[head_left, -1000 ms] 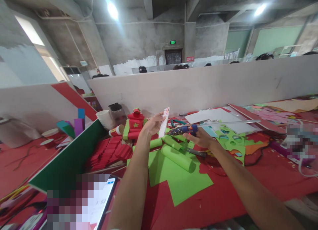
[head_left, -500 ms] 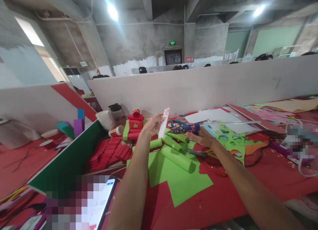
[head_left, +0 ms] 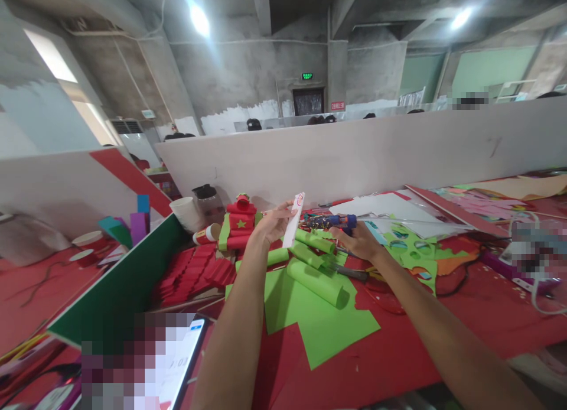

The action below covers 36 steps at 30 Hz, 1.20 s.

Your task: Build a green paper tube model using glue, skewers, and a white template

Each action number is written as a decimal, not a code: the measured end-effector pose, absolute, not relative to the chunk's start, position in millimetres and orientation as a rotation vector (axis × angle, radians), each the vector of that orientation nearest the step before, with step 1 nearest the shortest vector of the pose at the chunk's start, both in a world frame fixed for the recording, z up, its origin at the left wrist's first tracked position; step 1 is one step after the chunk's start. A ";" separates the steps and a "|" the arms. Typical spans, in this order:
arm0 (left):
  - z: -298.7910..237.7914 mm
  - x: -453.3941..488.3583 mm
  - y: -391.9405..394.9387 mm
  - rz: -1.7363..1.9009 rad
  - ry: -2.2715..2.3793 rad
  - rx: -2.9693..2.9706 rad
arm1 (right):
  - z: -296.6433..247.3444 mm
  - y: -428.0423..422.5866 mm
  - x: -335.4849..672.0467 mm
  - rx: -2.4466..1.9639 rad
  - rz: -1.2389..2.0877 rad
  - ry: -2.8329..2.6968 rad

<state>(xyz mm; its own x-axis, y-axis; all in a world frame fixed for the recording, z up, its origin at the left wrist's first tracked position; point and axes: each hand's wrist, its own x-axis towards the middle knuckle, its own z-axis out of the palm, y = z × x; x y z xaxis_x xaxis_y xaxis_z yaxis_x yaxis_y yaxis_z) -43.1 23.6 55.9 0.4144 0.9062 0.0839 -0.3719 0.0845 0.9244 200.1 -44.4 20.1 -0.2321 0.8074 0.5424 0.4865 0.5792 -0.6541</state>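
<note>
My left hand (head_left: 275,225) pinches a narrow white strip (head_left: 292,228), tilted upright, with a small reddish print near its top. My right hand (head_left: 362,242) is wrapped round a dark blue glue gun (head_left: 326,221), its nozzle pointing left at the strip. Whether the nozzle touches the strip I cannot tell. A clear glue stick (head_left: 425,222) sticks out behind the gun. Below both hands lie rolled green paper tubes (head_left: 315,280) and a flat green sheet (head_left: 323,327). Scissors (head_left: 349,272) lie partly beneath my right hand.
Left of my hands stand a red and green paper figure (head_left: 240,224), folded red paper (head_left: 195,274), white cups (head_left: 186,214) and a green board (head_left: 119,286). A phone (head_left: 186,363) lies near front left. Cut green scraps (head_left: 405,250) lie right. A white partition (head_left: 354,156) closes the back.
The glue gun has tilted slightly in my right hand: its nozzle is a little higher and the rear end of the glue stick lower. The left hand and strip have barely moved.
</note>
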 end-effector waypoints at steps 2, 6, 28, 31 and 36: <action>57.0 -42.8 22.8 1.033 0.601 1.096 | 21.9 -44.3 199.6 -1.040 0.417 -1.850; 57.9 -43.0 22.5 0.995 0.578 1.118 | 28.1 -45.8 196.7 -1.019 0.346 -1.783; 65.6 -46.3 29.9 1.093 0.936 1.433 | 32.0 -33.6 243.7 -0.686 1.183 -1.384; 68.3 -48.7 28.8 1.086 0.974 1.514 | 28.6 -25.6 250.7 -0.719 1.155 -1.295; 80.6 -48.9 16.4 0.996 1.099 1.661 | 15.7 -8.9 258.0 -0.846 1.088 -1.163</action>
<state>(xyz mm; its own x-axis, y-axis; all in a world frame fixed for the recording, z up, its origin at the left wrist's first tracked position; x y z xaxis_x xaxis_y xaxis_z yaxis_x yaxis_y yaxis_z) -48.9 16.4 80.6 0.2856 0.9472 0.1460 0.2381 -0.2177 0.9465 258.0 -8.9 15.7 0.0402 0.9593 0.2795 -0.2151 0.2814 -0.9352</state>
